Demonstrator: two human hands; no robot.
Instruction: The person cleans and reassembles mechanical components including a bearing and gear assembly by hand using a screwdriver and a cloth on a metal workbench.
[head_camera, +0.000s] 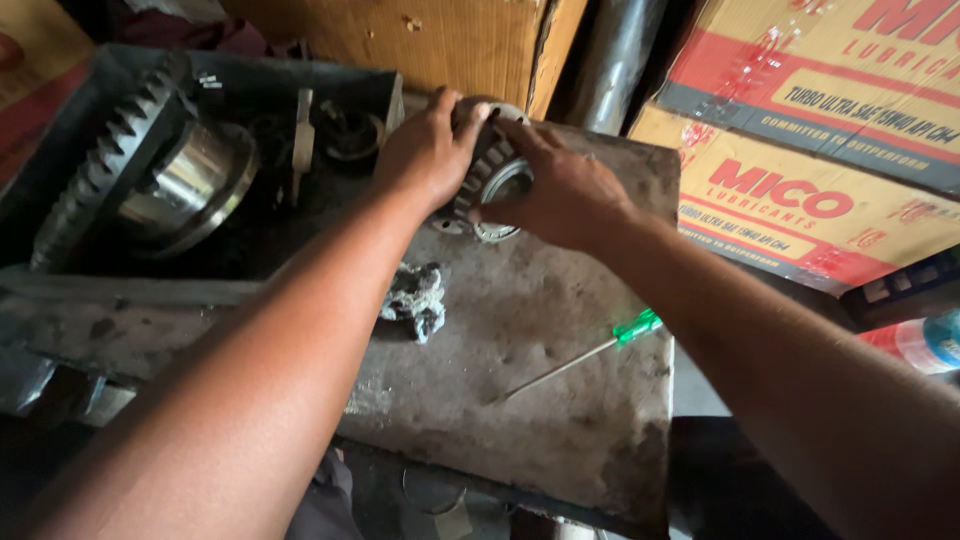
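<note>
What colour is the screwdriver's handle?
Green, see-through, on the screwdriver lying on the grey slab; head view.

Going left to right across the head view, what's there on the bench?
Large toothed metal ring gear in the dark tray → crumpled grey rag → round metal bearing held by both hands → green-handled screwdriver → red and yellow cardboard boxes.

I see warm, uneven daylight coming from above and to the right of my hands: the cardboard boxes (820, 150) beyond my right hand (560, 190) are bright, nearly washed out. Left of my left hand (425, 150), the metal tray (60, 285) sits in deep shadow, with only the large gear's (150, 170) polished hub catching glare. Below my forearms the picture falls almost to black. My forearms look stretched and soft toward the lower edges, from wide-angle distortion.
</note>
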